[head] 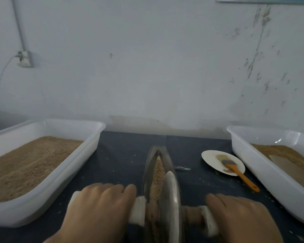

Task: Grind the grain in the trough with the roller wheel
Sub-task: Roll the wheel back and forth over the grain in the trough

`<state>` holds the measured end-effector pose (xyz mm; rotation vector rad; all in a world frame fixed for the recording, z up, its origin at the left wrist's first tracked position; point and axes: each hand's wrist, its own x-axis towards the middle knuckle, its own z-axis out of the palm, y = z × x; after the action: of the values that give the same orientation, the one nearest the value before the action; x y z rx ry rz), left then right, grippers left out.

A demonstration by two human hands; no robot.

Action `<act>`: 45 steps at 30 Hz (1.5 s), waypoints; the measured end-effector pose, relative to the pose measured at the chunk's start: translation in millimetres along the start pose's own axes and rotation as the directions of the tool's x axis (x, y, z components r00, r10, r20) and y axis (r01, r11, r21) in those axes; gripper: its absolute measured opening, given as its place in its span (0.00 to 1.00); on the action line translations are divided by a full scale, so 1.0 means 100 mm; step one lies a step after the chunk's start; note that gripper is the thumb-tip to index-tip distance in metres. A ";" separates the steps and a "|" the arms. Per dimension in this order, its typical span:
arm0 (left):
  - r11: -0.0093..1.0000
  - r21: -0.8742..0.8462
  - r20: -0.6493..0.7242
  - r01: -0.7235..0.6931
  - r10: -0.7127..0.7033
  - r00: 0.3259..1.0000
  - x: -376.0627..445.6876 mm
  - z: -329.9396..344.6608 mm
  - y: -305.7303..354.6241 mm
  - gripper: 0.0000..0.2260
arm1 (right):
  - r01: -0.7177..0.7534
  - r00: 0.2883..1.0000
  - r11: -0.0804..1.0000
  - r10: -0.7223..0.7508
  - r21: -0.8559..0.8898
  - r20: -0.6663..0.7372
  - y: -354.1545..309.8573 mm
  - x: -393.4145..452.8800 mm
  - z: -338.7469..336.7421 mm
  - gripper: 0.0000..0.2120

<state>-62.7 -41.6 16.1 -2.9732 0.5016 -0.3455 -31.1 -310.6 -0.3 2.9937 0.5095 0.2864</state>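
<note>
Left hand [98, 207], right hand [239, 216] fingers curled over roller wheel [170, 199] handles; wheel in trough [151, 160] grain [159, 171]

A single head-worn view looks forward and down from close above the bench [123, 155], squarely facing the wall [147, 67] behind it, with both hands at the lower edge.

On the dark table [123, 155], a white plate [212, 158] carries an orange-handled brush [239, 174]. Left of the plate sits a grain-filled tub [74, 165]; right of it, another tub [263, 171].
</note>
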 end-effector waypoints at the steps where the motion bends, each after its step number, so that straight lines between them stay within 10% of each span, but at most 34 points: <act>1: 1.000 0.011 0.028 0.017 -0.017 0.999 0.03 -0.01 0.01 0.14 | -0.019 0.998 1.000 0.018 0.004 0.056 0.02 0.02 0.04 0.11; 11: 0.965 0.109 -0.202 0.237 -0.212 0.956 1.18 0.36 -0.28 0.11 | -0.110 0.967 0.986 0.077 -0.123 -0.243 0.10 1.14 0.23 0.08; 19: 0.992 -0.053 -0.245 -0.117 0.100 0.964 0.17 0.05 -0.05 0.18 | 0.067 0.977 0.998 -0.065 0.002 -0.201 0.09 0.07 0.10 0.19; 22: 0.996 -0.033 -0.077 -0.078 0.075 0.994 0.09 0.06 -0.08 0.12 | 0.003 0.953 1.000 -0.013 -0.031 -0.303 0.09 -0.04 0.02 0.23; 25: 0.998 0.018 -0.112 0.055 -0.053 0.992 0.38 0.25 -0.14 0.12 | 0.069 0.990 0.988 -0.086 -0.141 -0.114 0.11 0.22 0.09 0.18; 31: 0.968 0.061 -0.188 0.244 -0.229 0.955 1.12 0.47 -0.35 0.09 | -0.047 0.966 0.979 -0.005 -0.197 -0.258 0.14 1.20 0.07 0.11; 40: 0.998 0.006 -0.013 0.057 -0.057 0.998 0.10 0.13 -0.03 0.12 | 0.013 0.998 1.000 -0.012 -0.020 0.055 0.20 0.20 0.13 0.10; 45: 0.996 0.003 0.050 0.089 -0.089 0.995 0.18 0.16 -0.06 0.12 | 0.055 0.990 0.997 -0.062 -0.057 -0.125 0.10 0.16 0.04 0.21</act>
<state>-41.0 -40.7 5.4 -3.0019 0.3642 -0.2778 -11.9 -314.9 -0.6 2.9161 0.5900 0.4804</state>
